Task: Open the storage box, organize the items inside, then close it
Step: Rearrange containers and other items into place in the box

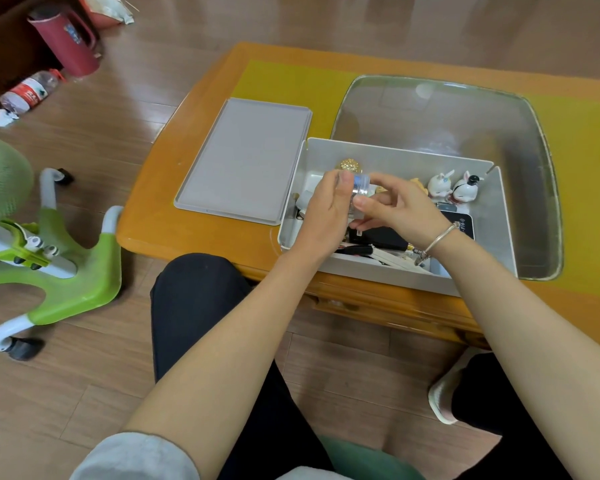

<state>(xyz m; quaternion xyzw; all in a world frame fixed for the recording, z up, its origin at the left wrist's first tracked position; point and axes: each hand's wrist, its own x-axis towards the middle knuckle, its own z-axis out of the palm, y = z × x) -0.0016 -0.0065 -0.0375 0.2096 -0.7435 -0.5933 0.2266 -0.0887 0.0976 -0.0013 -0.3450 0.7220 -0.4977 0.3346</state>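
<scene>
The white storage box (pixel 501 216) stands open on the wooden table, near its front edge. Its flat grey lid (pixel 243 157) lies on the table to the left of it. Above the box, my left hand (pixel 326 213) and my right hand (pixel 399 207) both hold a small clear jar (pixel 359 188) with a blue band near its top. Inside the box I see a gold ball (pixel 350 165), two white rabbit figurines (pixel 452 188), a black device (pixel 459 225) and several dark and pale items, partly hidden by my hands.
A clear glass tray (pixel 534 140) sits behind and right of the box on a yellow mat (pixel 284 81). On the floor to the left are a green chair base (pixel 66 268), a red jug (pixel 68 43) and a plastic bottle (pixel 28 91).
</scene>
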